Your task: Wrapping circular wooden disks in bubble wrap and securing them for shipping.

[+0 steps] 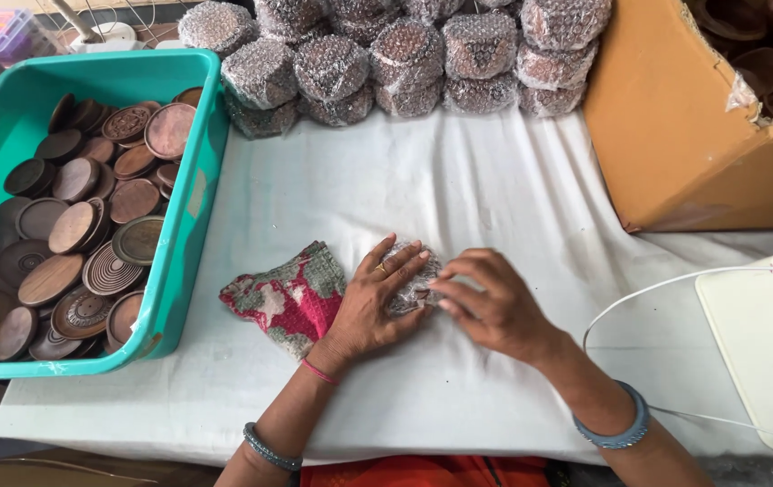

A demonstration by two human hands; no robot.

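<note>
Left hand (373,302) lies flat, fingers spread, and right hand (486,302) pinches a half-wrapped bubble-wrap bundle (412,281) on the table (495,198); wrapped bundles (404,54) stacked behind; unwrapped wooden discs (71,243) fill the teal bin (184,234).

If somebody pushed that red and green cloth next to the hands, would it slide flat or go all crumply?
The cloth already lies rumpled beside the left hand, so it probably bunches up. It looks soft and floppy, likely light, and can't roll.
</note>
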